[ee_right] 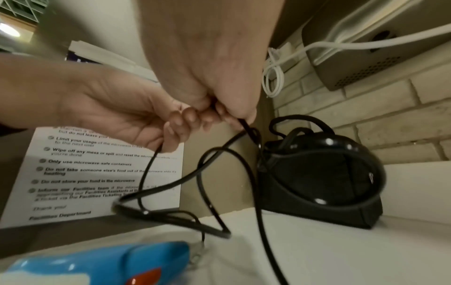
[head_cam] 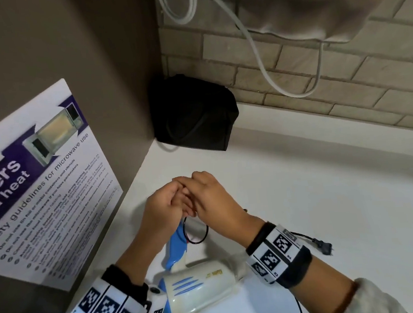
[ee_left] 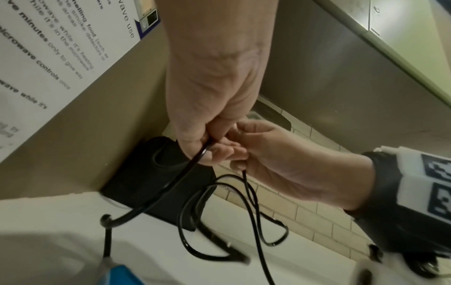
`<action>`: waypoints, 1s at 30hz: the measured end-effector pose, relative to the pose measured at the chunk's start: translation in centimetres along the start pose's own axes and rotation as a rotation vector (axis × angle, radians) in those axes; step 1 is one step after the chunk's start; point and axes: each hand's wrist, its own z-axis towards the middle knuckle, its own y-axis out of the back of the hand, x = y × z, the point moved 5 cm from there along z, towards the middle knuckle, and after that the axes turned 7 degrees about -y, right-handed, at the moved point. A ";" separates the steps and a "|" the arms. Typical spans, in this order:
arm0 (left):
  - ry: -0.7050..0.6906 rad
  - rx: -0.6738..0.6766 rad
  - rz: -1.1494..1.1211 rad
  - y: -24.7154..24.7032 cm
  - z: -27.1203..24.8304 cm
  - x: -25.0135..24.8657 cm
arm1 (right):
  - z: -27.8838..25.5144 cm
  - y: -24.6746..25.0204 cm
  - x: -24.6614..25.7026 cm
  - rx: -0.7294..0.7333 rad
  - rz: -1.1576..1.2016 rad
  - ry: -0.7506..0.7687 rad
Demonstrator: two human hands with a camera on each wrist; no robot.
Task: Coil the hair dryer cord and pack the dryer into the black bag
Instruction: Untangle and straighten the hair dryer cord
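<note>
White countertop (head_cam: pixel 301 173) runs into a corner of pale brick-pattern tile, with a laminated microwave safety notice (head_cam: pixel 40 176) propped against the brown side panel on my left. I hold both hands up over the counter so the thin black power cord (ee_left: pixel 195 204) can hang free and fall into loops instead of dragging flat. My left hand (head_cam: pixel 159 211) has its fingers curled, pinching the gathered turns of cord; my right hand (head_cam: pixel 210 196) meets it knuckle to knuckle, its fingertips closed on the next stretch to feed it in. A few loose loops dangle below my fingers, uneven in size, so I judge the coil only partly made. The cord's black two-pin plug (head_cam: pixel 323 246) lies on the counter beside my right wrist, with slack left to gather. The white plastic hair dryer with blue handle (head_cam: pixel 199 285) rests on its side just under my wrists, near enough that the cord is not strained. The soft black zip bag (head_cam: pixel 194 112) sits back in the corner, apart from my hands, waiting for the dryer.
</note>
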 end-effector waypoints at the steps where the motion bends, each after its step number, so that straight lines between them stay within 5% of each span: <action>1: 0.005 0.007 -0.015 0.0 0.0 0.0 | 0.0 0.0 -0.4 -0.010 0.042 -0.017; 10: 0.089 0.060 -0.039 0.4 -0.1 1.8 | -0.4 -0.3 -4.3 0.070 0.085 -0.115; 30: 0.308 -0.077 -0.329 4.1 -0.4 4.2 | -0.6 -1.0 -9.8 0.184 0.072 -0.171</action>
